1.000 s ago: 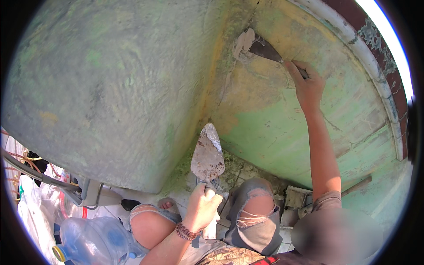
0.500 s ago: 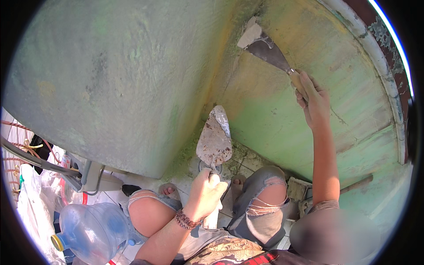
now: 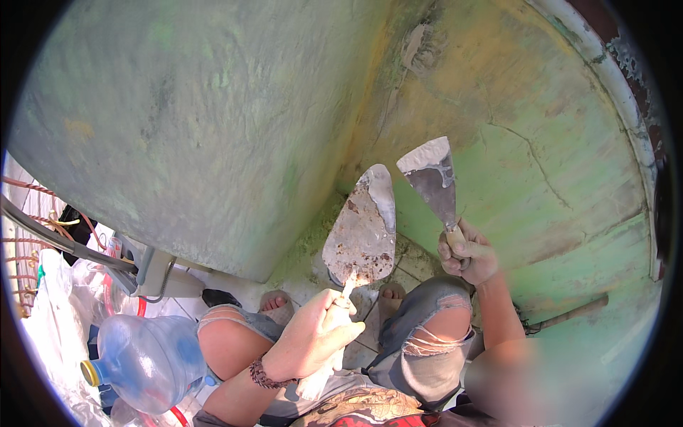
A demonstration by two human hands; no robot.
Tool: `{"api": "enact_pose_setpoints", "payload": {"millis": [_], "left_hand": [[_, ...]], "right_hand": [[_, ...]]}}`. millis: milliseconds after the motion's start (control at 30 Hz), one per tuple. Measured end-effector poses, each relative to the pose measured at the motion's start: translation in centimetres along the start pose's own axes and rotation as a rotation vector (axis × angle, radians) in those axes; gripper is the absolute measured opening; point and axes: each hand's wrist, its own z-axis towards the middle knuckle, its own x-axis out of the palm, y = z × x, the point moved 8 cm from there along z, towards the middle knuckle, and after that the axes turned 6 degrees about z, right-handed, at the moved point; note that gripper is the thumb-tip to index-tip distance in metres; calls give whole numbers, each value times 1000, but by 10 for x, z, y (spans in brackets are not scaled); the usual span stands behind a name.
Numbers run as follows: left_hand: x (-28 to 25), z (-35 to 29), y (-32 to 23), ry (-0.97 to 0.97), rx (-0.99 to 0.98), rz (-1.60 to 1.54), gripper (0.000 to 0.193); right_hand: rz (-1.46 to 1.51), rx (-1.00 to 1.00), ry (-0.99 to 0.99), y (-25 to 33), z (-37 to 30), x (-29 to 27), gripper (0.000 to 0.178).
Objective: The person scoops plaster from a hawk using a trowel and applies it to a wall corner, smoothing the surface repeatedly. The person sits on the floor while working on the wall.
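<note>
My left hand (image 3: 313, 334) is closed round the handle of a pointed trowel (image 3: 356, 238). Its rusty blade lies face up, with pale grey filler along the right edge of the tip. To the right, my right hand (image 3: 469, 255) grips the light wooden handle of a putty knife (image 3: 434, 178), blade pointing up and away. Pale filler coats the putty knife's broad end. The two blades are close but apart. High on the green-yellow wall (image 3: 484, 156) is a smeared patch of pale filler (image 3: 416, 48), near the inner corner. Cracks run down this wall.
A large grey-green wall surface (image 3: 199, 128) rises on the left and meets the other wall in a corner. A clear plastic water jug (image 3: 153, 363) lies at lower left, near a cable (image 3: 64, 242) and plastic bags. A long-handled tool (image 3: 569, 314) leans at right.
My right hand has drawn the putty knife down from the upper wall to beside the trowel, leaving filler on the wall. The trowel has shifted slightly right and tilted.
</note>
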Motion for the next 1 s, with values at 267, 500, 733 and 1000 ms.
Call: {"api": "enact_pose_setpoints", "payload": {"millis": [267,500,733,1000], "left_hand": [[5,-1,1,72,-182,-223,25],[10,-2,7,79,-273,-362,24],[6,-1,15,18,-213,-233,24],[1,4,16,-2,-57,-25,26]], "right_hand": [[-513,-371,-193,-15,3,-20,33],[-1030,-503,-264,-16,11,-21,32],[-1168,-562,-323,-3,9,-22,30],[-1412,-661,-341,17,-2,-16,29]]}}
